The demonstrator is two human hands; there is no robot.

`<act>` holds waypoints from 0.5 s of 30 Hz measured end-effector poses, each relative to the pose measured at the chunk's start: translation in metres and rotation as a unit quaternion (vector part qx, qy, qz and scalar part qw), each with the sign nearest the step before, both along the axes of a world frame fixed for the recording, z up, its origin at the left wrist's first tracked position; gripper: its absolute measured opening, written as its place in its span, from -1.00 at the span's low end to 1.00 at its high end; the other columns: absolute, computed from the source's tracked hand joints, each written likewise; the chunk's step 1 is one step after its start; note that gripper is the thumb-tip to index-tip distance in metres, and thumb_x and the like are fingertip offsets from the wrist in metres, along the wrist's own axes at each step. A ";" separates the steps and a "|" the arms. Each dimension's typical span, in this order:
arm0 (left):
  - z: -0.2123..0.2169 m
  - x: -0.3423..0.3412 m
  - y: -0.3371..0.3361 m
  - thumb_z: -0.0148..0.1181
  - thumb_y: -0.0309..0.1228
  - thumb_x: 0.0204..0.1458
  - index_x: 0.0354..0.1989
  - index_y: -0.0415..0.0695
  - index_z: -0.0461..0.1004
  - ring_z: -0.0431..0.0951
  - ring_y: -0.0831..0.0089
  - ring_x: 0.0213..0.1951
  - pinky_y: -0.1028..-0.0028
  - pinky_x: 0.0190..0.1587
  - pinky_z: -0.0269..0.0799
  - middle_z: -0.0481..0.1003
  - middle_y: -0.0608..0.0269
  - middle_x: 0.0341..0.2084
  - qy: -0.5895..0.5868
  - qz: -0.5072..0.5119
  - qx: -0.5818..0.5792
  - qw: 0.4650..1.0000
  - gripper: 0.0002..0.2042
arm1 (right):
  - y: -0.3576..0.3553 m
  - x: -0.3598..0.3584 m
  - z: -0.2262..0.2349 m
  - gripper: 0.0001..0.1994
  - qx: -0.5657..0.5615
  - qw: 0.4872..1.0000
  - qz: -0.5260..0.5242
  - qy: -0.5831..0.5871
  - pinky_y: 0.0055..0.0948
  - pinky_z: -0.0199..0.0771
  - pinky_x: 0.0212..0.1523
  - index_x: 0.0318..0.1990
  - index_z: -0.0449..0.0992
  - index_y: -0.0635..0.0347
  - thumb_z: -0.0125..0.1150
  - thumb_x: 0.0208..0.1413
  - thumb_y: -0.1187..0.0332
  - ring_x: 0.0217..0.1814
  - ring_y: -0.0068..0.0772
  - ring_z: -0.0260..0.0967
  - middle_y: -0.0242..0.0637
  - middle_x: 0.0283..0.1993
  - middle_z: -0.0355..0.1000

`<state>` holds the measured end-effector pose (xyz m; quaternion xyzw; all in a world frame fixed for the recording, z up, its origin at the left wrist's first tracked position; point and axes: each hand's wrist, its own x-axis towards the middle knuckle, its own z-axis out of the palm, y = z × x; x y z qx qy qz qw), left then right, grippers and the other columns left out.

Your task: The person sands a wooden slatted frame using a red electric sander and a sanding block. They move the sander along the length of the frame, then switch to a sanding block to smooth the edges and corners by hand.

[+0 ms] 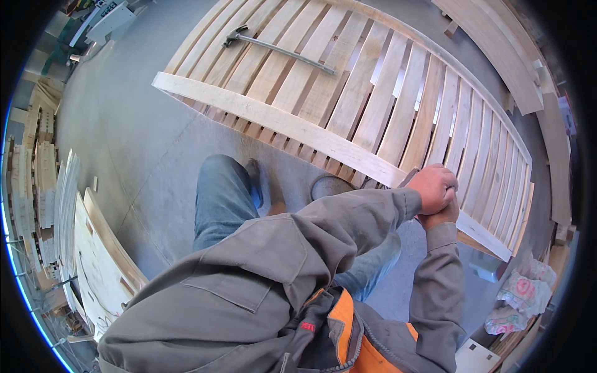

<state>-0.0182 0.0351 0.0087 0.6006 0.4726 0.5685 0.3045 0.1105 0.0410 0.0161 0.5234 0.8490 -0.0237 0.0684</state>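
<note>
A wooden slatted frame (pixel 323 133), with many pale slats fixed across long rails, lies in front of me. Both my hands meet at its near rail, right of the middle. My left hand (pixel 434 188) is closed in a fist on top, with a small dark edge showing beside its knuckles. Just beneath and against it, my right hand (pixel 440 215) is closed too. What the fingers grip is hidden. Across the slats at the far left rests a hammer (pixel 283 51), out of reach of either hand.
Wooden boards (pixel 497 43) lie beyond the frame at the far right. Crumpled plastic bags (pixel 525 292) sit at the right. Stacked timber (pixel 37 180) and leaning panels (pixel 93 267) line the left side. A dark ring-shaped thing (pixel 329 186) is on the floor below the near rail.
</note>
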 end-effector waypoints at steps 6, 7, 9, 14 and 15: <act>-0.015 -0.041 -0.001 0.12 -0.43 -0.05 -0.38 -0.16 0.61 0.58 0.03 -0.14 0.14 -0.02 0.52 0.63 0.06 -0.34 -0.047 0.032 0.009 0.998 -0.84 | 0.005 -0.042 -0.006 -0.40 0.044 0.993 0.109 0.006 -0.27 0.40 0.33 0.22 0.50 0.04 0.41 0.01 0.06 0.36 -0.14 0.37 -0.18 0.24 0.50; -0.017 -0.054 -0.004 0.11 -0.44 -0.04 -0.37 -0.16 0.62 0.58 0.03 -0.15 0.15 -0.01 0.52 0.63 0.06 -0.33 -0.060 0.039 0.003 0.997 -0.84 | 0.002 -0.059 0.000 -0.42 0.030 0.992 0.115 0.029 -0.28 0.40 0.33 0.22 0.50 0.04 0.39 0.04 0.07 0.35 -0.15 0.37 -0.18 0.22 0.51; -0.020 -0.080 -0.012 0.10 -0.45 -0.03 -0.36 -0.16 0.63 0.59 0.04 -0.15 0.16 0.00 0.52 0.64 0.07 -0.31 -0.074 0.062 0.005 0.995 -0.83 | -0.004 -0.087 0.008 -0.47 0.004 0.989 0.138 0.049 -0.31 0.39 0.34 0.21 0.50 0.06 0.33 0.10 0.10 0.35 -0.18 0.38 -0.19 0.20 0.53; -0.018 -0.140 -0.030 0.09 -0.48 -0.03 -0.33 -0.15 0.65 0.60 0.07 -0.15 0.18 0.01 0.52 0.67 0.10 -0.27 -0.089 0.088 0.016 0.992 -0.81 | -0.012 -0.145 -0.001 -0.57 0.036 0.979 0.189 0.066 -0.35 0.37 0.35 0.10 0.58 0.09 0.31 0.09 0.17 0.31 -0.24 0.42 -0.27 0.15 0.58; -0.019 -0.151 -0.035 0.09 -0.49 -0.03 -0.33 -0.15 0.65 0.60 0.08 -0.14 0.18 0.02 0.52 0.67 0.10 -0.27 -0.093 0.095 0.014 0.991 -0.81 | -0.016 -0.158 0.004 -0.55 0.028 0.979 0.198 0.049 -0.35 0.39 0.34 0.15 0.53 0.12 0.29 0.12 0.17 0.31 -0.25 0.42 -0.25 0.18 0.56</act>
